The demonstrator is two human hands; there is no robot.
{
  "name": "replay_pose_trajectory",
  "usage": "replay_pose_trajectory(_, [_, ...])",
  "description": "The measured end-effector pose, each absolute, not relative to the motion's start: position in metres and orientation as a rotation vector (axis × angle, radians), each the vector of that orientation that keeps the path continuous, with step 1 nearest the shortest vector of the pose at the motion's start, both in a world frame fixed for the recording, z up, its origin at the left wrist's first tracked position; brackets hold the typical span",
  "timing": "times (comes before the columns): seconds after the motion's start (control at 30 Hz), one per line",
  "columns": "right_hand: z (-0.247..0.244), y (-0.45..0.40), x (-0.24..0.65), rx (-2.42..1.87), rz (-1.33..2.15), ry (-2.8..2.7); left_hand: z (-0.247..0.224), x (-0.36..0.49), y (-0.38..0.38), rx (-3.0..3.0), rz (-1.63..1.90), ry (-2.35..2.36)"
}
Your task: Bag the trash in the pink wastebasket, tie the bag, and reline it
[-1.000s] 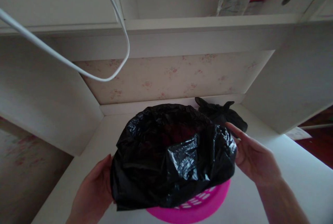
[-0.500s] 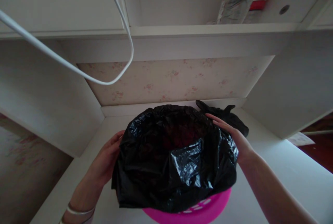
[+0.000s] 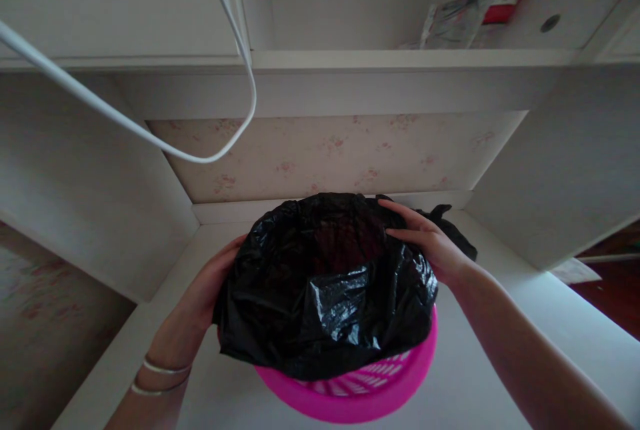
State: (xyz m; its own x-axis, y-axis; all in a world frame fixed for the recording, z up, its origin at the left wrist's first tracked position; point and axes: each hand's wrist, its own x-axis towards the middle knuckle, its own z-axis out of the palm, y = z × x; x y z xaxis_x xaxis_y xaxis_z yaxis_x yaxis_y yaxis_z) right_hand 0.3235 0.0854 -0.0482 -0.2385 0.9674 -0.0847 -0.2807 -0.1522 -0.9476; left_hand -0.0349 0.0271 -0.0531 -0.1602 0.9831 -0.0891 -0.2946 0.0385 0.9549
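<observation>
A black plastic garbage bag [image 3: 345, 303] lines a pink slotted basket [image 3: 345, 407], its mouth open and its edge folded down over the outside. Below the bag, the basket's pink front rim and slots show. At the left side my left hand [image 3: 213, 283] is closed against the bag, its fingertips hidden behind the plastic. My right hand [image 3: 433, 243] grips the bag's upper right rim, with two fingers stretched across the edge and the thumb hidden.
Behind my right hand lies another crumpled black bag [image 3: 457, 237] on the white surface [image 3: 505, 323]. White panels [image 3: 575, 163] stand on both sides, and a shelf [image 3: 400, 60] runs above. A white cable [image 3: 200, 158] hangs in front at the upper left.
My right hand has moved left and up along the bag's rim. The bag's front edge sits higher, and more of the pink basket shows beneath it.
</observation>
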Motion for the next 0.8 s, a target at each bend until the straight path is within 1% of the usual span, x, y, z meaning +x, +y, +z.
replay_pose_trajectory(0.13, [-0.042, 0.095, 0.318, -1.009, 1.651, -1.014, -0.047, -0.034, 0.038, 0.878, 1.361, 1.157])
replay_pose_trajectory(0.3, [-0.038, 0.106, 0.311, -1.09, 1.483, -0.947, -0.055, -0.04, 0.051, 0.798, 1.404, 1.193])
replay_pose_trajectory(0.43, [-0.042, 0.11, 0.315, -1.093, 1.431, -1.065, -0.062, -0.044, 0.06, 0.914, 1.528, 1.224])
replay_pose_trajectory(0.6, [-0.044, 0.115, 0.322, -1.095, 1.282, -1.289, -0.058, -0.048, 0.066, 0.949, 1.522, 1.261])
replay_pose_trajectory(0.8, [-0.036, 0.122, 0.312, -1.155, 1.446, -1.202, -0.051, -0.048, 0.077, 0.936, 1.348, 1.1])
